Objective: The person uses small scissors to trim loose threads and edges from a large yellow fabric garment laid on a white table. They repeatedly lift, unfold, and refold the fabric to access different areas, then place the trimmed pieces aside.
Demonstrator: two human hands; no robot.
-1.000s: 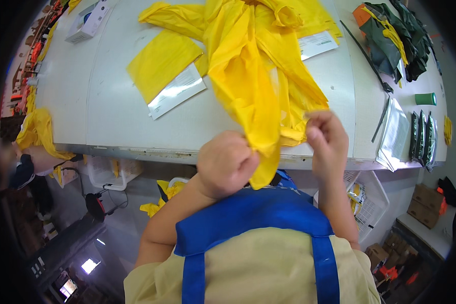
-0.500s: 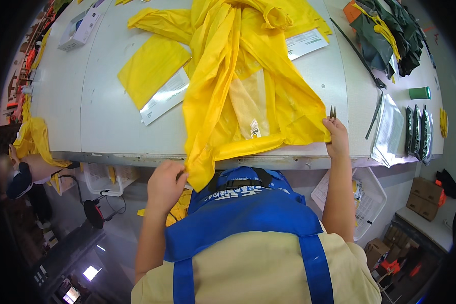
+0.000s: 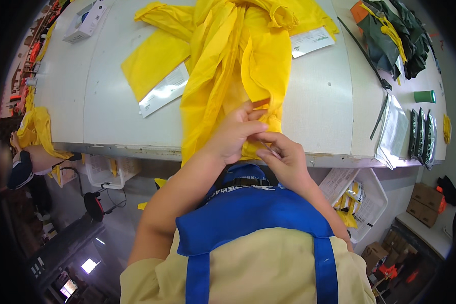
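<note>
Fingers (image 3: 256, 127) of my left hand (image 3: 233, 137) pinch a fold of the yellow raincoat (image 3: 228, 66) at the centre of the frame, thumb and fingertips closed on the cloth at its lower hem. Right hand (image 3: 283, 159), just below and right of centre, closes its fingers on the same hem; a thin, light sliver shows between thumb and forefinger, too small to identify. Both hands touch each other at the fingertips.

Yellow raincoat: spread from the upper centre of the frame down over the near edge of the grey table (image 3: 319, 101), where its lower end hangs at my hands.

Flat yellow packet (image 3: 154, 71) with a clear end lies left of the raincoat, upper left of centre. White box (image 3: 86, 20) sits in the upper left corner. Dark green garment (image 3: 390, 35) lies at the upper right; green cylinder (image 3: 424, 96) and clear bags (image 3: 392, 133) lie at the right edge of the table. White crate (image 3: 362, 202) stands below the table, lower right.
</note>
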